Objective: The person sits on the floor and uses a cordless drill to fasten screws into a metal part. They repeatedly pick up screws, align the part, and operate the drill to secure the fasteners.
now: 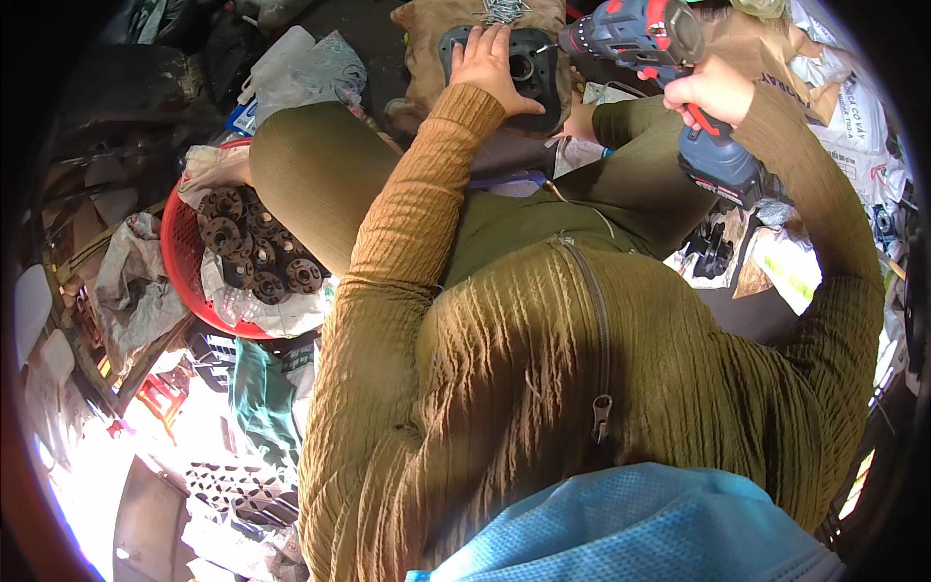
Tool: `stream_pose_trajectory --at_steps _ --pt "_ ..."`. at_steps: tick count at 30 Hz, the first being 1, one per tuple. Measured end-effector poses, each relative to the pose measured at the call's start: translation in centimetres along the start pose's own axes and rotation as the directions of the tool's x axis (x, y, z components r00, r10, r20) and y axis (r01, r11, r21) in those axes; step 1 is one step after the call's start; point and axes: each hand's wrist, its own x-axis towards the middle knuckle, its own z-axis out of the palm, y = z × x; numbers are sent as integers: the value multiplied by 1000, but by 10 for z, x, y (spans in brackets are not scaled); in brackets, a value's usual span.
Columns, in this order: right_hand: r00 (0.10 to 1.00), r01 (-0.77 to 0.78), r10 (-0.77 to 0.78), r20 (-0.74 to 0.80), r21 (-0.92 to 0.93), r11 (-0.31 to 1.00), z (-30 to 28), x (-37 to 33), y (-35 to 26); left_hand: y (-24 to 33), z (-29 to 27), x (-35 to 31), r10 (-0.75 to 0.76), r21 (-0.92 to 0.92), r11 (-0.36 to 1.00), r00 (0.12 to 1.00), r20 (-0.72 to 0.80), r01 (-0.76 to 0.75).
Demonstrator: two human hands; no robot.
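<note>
Cluttered workshop floor all around: crumpled plastic sheets and sacks, brown sacking [427,58] spread at the top under the work, white printed bags [853,107] off to the right. Left of the knees, a red plastic basket [179,257] lined with pale plastic and filled with dark round flanged metal parts [257,252], each ringed with bolt holes. At top centre, on the sacking, a dark grey plate-like part [529,68] with a round bore in its middle; behind it a loose heap of silvery screws [504,10]. Left hand [485,63] pressed flat on the left side of that part, fingers spread wide, palm down, sleeve of ribbed mustard knit running back down to the body. Right hand [713,92] closed tight round the red-trimmed grip of a cordless drill [659,48], grey-blue casing, chunky battery block below the fist, nose pointing left and meeting the right edge of the dark part just beside the left hand. Olive trousers, zipped knit top and a blue face mask [630,529] filling the lower view.
</note>
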Motion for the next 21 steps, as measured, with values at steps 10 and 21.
stream_pose_trajectory --at_steps 10,21 --pt "998 -60 60 10 -15 998 2 37 8 -10 23 5 19 -99 995 1000 -16 -20" --pt "998 29 -30 54 33 999 -5 31 -7 -2 11 7 39 -276 956 979 -202 -96"
